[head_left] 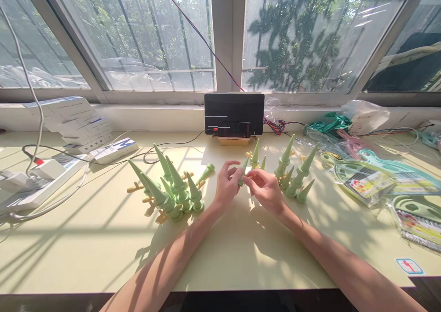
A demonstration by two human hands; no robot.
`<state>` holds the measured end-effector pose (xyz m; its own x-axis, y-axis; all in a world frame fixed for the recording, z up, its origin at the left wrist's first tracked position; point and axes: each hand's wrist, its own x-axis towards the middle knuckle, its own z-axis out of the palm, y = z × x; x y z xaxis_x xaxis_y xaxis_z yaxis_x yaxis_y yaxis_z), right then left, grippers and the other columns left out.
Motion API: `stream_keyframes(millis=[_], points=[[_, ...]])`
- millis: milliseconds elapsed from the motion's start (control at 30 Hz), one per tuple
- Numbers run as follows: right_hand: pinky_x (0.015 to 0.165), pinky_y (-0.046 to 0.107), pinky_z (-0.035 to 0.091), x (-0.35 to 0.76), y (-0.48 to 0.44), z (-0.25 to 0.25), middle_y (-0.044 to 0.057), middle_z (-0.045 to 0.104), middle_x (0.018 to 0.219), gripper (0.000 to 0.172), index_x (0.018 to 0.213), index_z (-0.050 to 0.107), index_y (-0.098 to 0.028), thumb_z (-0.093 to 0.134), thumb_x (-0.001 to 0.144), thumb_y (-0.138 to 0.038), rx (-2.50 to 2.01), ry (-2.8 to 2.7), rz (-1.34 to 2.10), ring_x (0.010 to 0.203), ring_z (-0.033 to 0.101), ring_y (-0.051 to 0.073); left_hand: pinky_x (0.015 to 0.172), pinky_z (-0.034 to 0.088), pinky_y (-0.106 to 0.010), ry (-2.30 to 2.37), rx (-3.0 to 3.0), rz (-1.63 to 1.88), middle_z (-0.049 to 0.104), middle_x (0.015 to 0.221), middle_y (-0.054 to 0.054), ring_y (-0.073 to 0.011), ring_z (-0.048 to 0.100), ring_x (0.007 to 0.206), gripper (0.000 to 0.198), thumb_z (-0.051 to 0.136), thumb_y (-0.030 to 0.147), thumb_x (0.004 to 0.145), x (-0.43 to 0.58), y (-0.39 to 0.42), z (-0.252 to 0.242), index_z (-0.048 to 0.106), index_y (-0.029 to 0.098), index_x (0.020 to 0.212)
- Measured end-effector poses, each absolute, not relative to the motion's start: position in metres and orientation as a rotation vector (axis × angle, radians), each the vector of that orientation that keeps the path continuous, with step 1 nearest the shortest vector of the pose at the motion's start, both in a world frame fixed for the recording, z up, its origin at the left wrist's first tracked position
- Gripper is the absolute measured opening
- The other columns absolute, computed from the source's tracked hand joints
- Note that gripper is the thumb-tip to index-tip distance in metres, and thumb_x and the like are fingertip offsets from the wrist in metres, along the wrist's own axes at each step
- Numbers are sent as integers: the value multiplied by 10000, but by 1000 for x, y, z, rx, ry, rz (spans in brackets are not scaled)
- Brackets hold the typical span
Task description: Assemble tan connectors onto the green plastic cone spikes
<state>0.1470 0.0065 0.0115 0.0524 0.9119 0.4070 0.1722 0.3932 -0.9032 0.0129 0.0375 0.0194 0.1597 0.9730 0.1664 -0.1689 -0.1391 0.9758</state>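
Note:
My left hand [227, 183], near the middle of the table, is closed on a small pale green cone-shaped piece [244, 168] that points up. Beside it, my right hand [267, 188] has its thumb and finger pinched together at the cone's lower end; whatever they hold is hidden. To the left stands a cluster of green cone-topped towers [177, 183], with yellow pegs [136, 188] sticking out among them. One green cone piece [207, 170] lies on its side near my left hand. More green towers [298, 176] stand to the right, and another green cone [255, 155] rises behind my hands.
A black tablet [234, 105] leans at the back, a phone [234, 129] before it on a stand. At left are white boxes [74, 121], a power strip [41, 178] and cables. Plastic-wrapped hangers [365, 178] lie at right. A sticker [409, 266] marks the front right corner.

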Motion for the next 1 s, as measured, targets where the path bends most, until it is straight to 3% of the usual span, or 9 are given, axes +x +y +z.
stream_keyframes(millis=[200,500,700,1000], points=[[478,262,459,147,5,14,-21,575,607,244,824,631,-207,667,879,-442,-1031,-1435,741,493,529,130,395,331,-203,863,1310,1292,589,686,37,-54,431,433,326,638,518,873,16,35,16,544,210,923],[506,271,497,146,0,20,-3,646,667,228,864,633,-211,683,881,-432,-999,-1430,775,529,609,150,436,375,-219,823,1173,1348,586,753,39,-67,509,482,311,676,440,858,19,28,19,528,213,1012],[490,265,491,148,2,17,-10,646,673,193,925,645,-201,678,885,-387,-1025,-1366,697,493,580,133,465,427,-246,783,1090,1371,546,754,49,-75,548,468,326,717,413,832,21,31,18,476,198,875],[484,264,487,147,0,19,35,698,765,200,962,670,-172,594,938,-355,-1075,-1342,619,487,582,122,454,476,-262,758,1085,1339,544,783,3,-117,603,560,296,672,433,858,21,31,20,567,158,826]])
